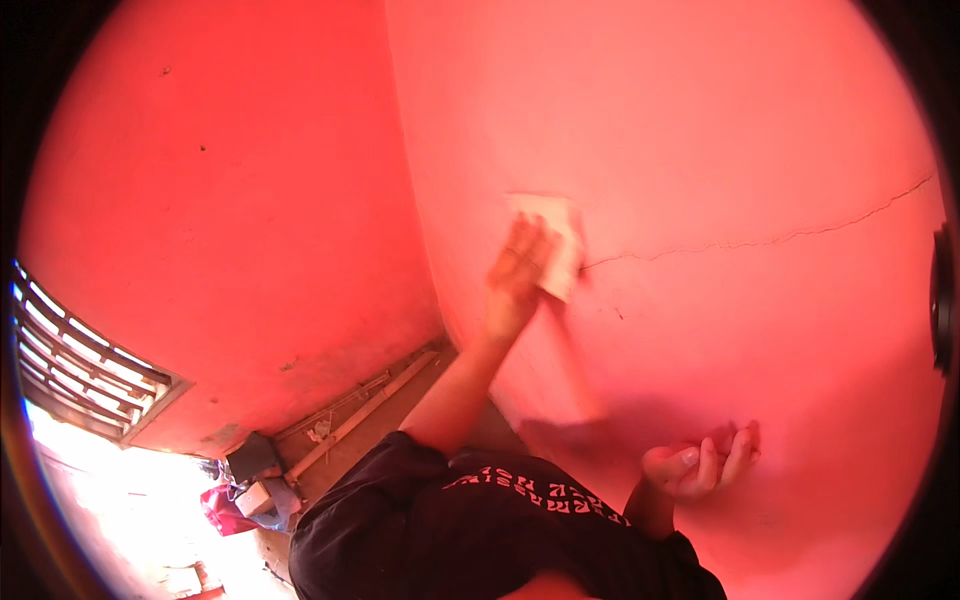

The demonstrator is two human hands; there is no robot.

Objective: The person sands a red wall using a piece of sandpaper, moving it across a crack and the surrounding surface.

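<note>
A pale rectangular sheet or pad (562,259) lies against the red-painted wall (675,150), at the left end of a long thin crack. My left hand (521,259), arm outstretched, is spread over this piece and holds it to the wall; both are blurred, and its material cannot be told. Lower right, near the same wall, my right hand (705,465) has half-curled fingers apart and nothing in it. Whether it touches the wall is unclear.
A second red wall (285,187) meets the first at a corner on the left. Along its foot lies a long narrow strip (360,420). Bags and a small box (255,500) stand lower left, near a barred opening (82,360). A dark object (941,300) shows at the right rim.
</note>
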